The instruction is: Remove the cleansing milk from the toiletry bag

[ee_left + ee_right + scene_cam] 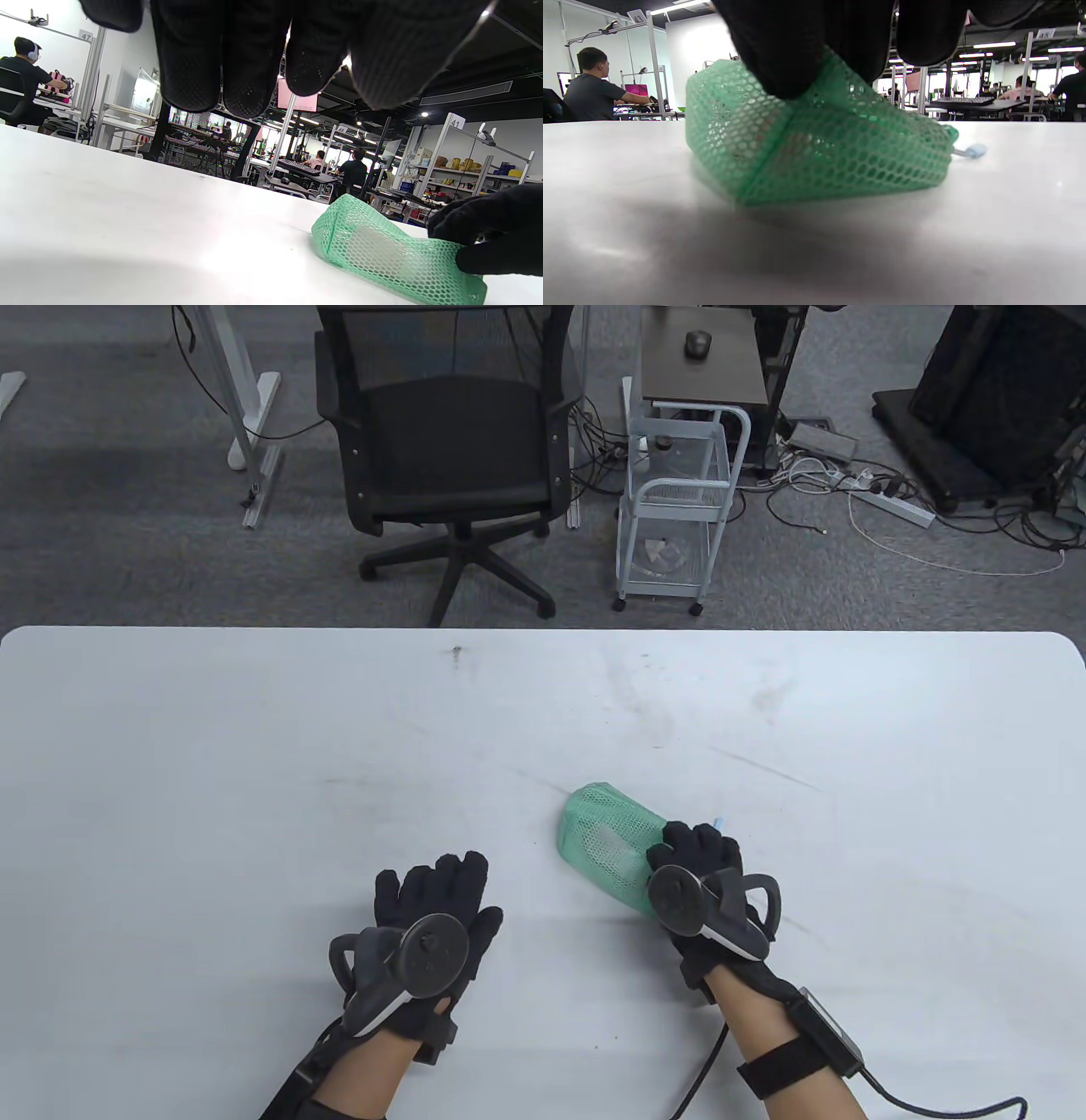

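A green mesh toiletry bag (611,840) lies on its side on the white table (254,746), right of centre. A pale whitish object shows faintly through the mesh (373,250). My right hand (700,857) rests on the bag's near end, fingers pressing into the mesh (818,140); whether it grips is hidden. A small light-blue zipper pull (973,150) sticks out of the bag's end. My left hand (441,899) lies flat and open on the table to the bag's left, empty, apart from the bag.
Beyond the table's far edge stand a black office chair (450,449) and a white wire trolley (679,500). Cables and a power strip (891,504) lie on the grey floor at the back right.
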`<state>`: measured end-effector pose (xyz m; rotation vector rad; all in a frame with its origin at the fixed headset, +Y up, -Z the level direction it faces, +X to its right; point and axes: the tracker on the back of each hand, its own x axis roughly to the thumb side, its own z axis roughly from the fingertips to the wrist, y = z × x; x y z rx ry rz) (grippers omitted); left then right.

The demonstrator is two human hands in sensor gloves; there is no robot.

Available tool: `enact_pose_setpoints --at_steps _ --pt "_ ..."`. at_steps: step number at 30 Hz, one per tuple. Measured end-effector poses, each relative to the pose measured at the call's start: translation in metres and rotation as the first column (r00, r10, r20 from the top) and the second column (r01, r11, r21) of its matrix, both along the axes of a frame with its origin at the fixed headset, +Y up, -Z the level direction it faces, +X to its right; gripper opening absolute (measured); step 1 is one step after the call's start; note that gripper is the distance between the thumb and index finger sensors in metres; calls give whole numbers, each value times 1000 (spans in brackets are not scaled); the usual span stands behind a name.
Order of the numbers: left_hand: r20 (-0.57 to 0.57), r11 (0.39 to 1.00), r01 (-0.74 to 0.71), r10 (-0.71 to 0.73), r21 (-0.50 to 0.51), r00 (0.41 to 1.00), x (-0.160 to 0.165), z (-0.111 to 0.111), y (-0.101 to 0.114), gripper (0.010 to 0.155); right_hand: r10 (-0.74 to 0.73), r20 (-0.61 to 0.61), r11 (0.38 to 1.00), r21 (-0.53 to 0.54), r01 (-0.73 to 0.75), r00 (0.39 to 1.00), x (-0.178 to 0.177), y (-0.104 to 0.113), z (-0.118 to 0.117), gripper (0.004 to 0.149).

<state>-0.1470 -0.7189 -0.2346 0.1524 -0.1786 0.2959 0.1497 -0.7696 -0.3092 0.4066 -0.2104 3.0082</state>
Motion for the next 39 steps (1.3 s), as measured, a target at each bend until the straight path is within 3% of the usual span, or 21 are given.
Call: enact_pose_setpoints --at_steps 15,29,39 --pt "3 1000 -21 21 8 1000 -5 -1 1 64 -96 -117 967 223 121 988 4 33 17 34" --pt "107 999 -23 26 -26 994 2 2 -3 65 -143 -332 944 239 230 932 -6 51 49 33" --pt "200 992 53 -30 -114 979 13 -2 -20 61 -78 -410 970 180 165 909 -21 46 66 33"
